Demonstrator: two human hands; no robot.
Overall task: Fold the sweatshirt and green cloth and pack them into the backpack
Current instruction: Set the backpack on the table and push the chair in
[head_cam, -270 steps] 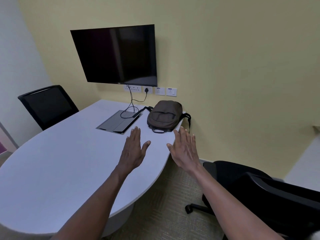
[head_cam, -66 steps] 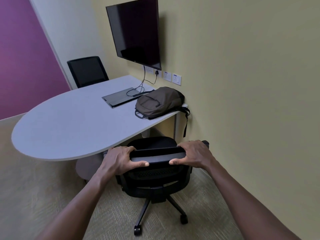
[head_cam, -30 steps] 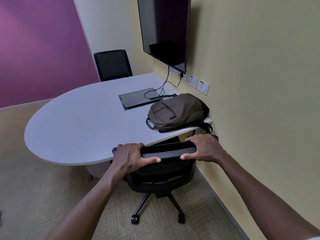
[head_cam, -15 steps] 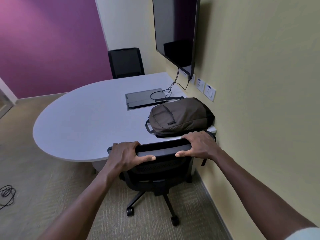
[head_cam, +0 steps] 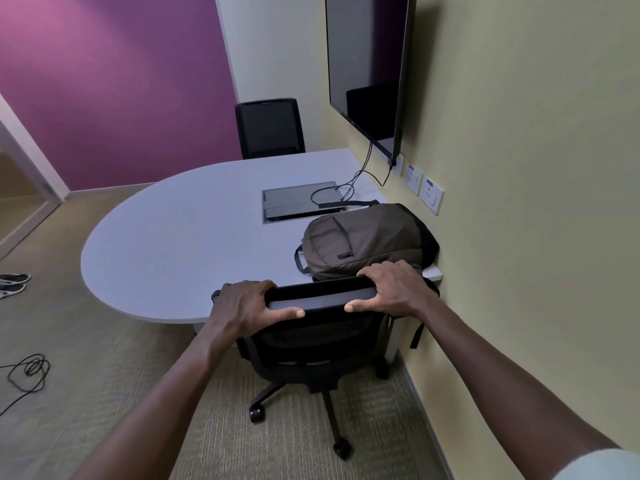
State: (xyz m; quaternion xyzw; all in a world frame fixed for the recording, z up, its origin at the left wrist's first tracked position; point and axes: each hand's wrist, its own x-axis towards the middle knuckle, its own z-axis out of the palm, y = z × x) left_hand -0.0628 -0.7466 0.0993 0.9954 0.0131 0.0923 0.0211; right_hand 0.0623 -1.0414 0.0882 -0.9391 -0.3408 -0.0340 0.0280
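Observation:
A brown backpack (head_cam: 367, 239) lies zipped on its side at the near right corner of the white table (head_cam: 180, 244), against the yellow wall. My left hand (head_cam: 246, 306) and my right hand (head_cam: 391, 289) both grip the top edge of a black office chair's backrest (head_cam: 318, 303), which stands just in front of the backpack. No sweatshirt or green cloth shows in this view.
A grey cable box lid (head_cam: 301, 204) with cables sits behind the backpack, under a wall-mounted screen (head_cam: 367, 74). A second black chair (head_cam: 270, 128) stands at the table's far end. Shoes (head_cam: 12, 285) and a loose cable (head_cam: 27, 374) lie on the carpet at left.
With both hands on the backrest, the chair has rolled in closer to the table's near right corner, and my view has swung left and nearer to the backpack.

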